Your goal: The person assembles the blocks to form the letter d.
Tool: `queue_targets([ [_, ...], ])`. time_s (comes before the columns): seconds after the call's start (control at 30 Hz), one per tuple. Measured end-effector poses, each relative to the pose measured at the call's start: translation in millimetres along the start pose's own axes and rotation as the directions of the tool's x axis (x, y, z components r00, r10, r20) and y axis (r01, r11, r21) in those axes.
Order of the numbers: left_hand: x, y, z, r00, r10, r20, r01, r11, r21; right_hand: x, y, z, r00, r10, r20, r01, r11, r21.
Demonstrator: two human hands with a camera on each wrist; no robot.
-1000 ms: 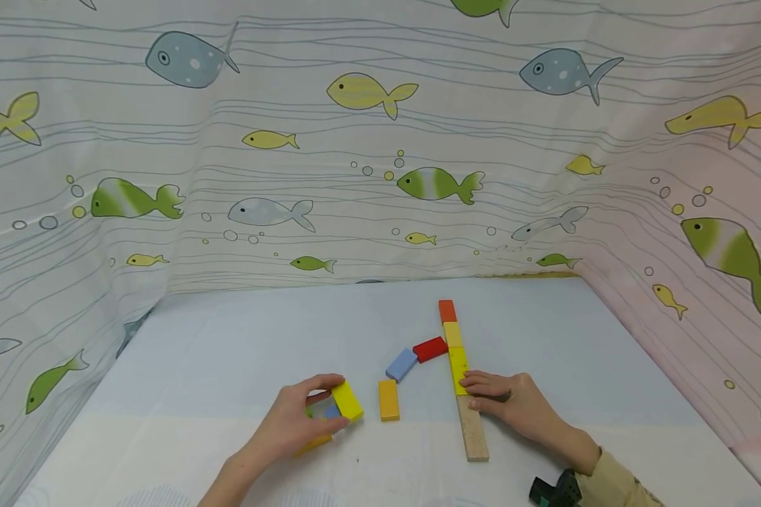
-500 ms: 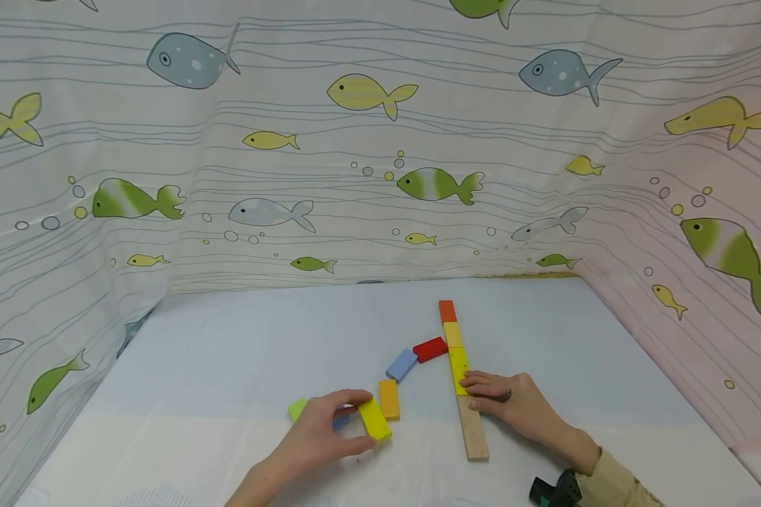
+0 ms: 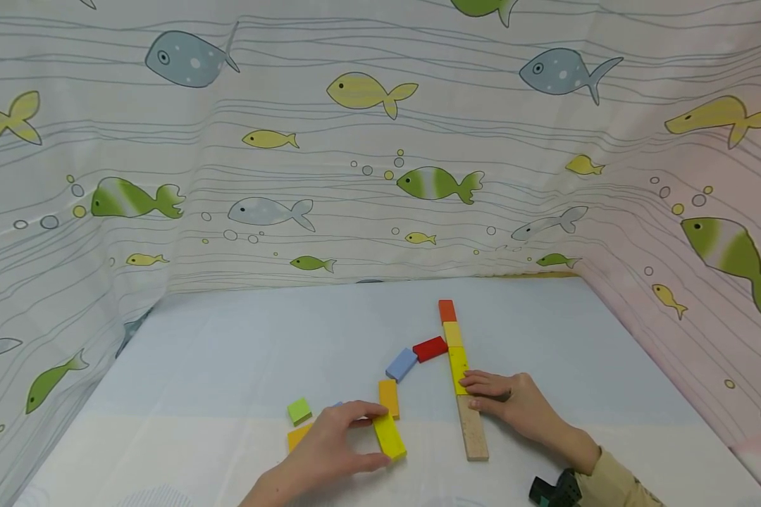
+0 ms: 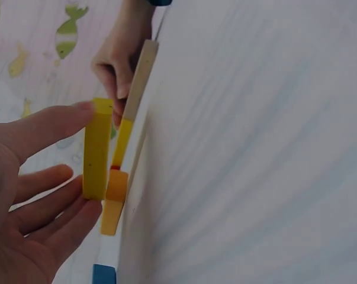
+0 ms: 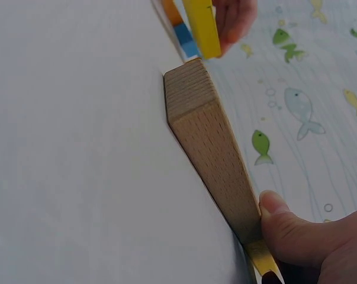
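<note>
My left hand (image 3: 330, 440) pinches a yellow wooden block (image 3: 390, 436) lengthwise between thumb and fingers. In the left wrist view this block (image 4: 96, 151) stands off the table. It hangs near the front end of an orange block (image 3: 389, 399); contact cannot be told. My right hand (image 3: 523, 408) rests its fingertips on a yellow block (image 3: 458, 370) in a straight row, the thumb beside a plain wood block (image 3: 473, 429). In the right wrist view that thumb touches the row's side near the plain wood block (image 5: 214, 165); the other fingers are hidden.
A red block (image 3: 430, 349) and a blue block (image 3: 402, 365) curve from the row toward the orange one. Farther up the row lie a pale yellow block (image 3: 452, 334) and an orange-red block (image 3: 447, 310). A green block (image 3: 299, 411) and another orange block (image 3: 298, 435) lie left.
My left hand has carried the yellow block rightward and toward the table's near side, uncovering the green block and part of the left orange block. My right hand has stayed in place.
</note>
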State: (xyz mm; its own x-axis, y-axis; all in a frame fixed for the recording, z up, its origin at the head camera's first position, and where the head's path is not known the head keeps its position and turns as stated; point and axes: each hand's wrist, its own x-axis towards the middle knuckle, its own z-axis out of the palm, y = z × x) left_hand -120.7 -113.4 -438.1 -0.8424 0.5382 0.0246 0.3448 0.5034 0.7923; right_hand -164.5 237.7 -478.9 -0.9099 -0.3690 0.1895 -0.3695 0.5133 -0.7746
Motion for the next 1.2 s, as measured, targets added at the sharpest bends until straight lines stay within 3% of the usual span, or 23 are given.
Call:
queue_targets([
  [0.2,-0.6,0.6,5.2,0.998,-0.009,0.056,0.01,1.0,-0.009,-0.1,0.6,0.0,1.0,0.004,0.003,-0.004,1.0,-0.003],
  [0.5,-0.5,-0.8,4.1,0.997,-0.035,0.073,0.035,0.999,0.003,-0.1,-1.4,-1.6,1.0,0.0,0.003,0.0,1.0,-0.004],
  [0.8,-1.0,-2.4,1.5,0.998,0.018,0.054,-0.021,0.998,0.057,-0.2,-2.0,-1.1,1.0,0.02,0.012,-0.021,1.0,0.011],
  [1.2,0.4,-4.8,2.0,0.999,0.007,0.033,-0.009,0.999,0.049,-0.1,-5.8,-3.0,1.0,0.009,0.009,-0.009,1.0,0.0],
])
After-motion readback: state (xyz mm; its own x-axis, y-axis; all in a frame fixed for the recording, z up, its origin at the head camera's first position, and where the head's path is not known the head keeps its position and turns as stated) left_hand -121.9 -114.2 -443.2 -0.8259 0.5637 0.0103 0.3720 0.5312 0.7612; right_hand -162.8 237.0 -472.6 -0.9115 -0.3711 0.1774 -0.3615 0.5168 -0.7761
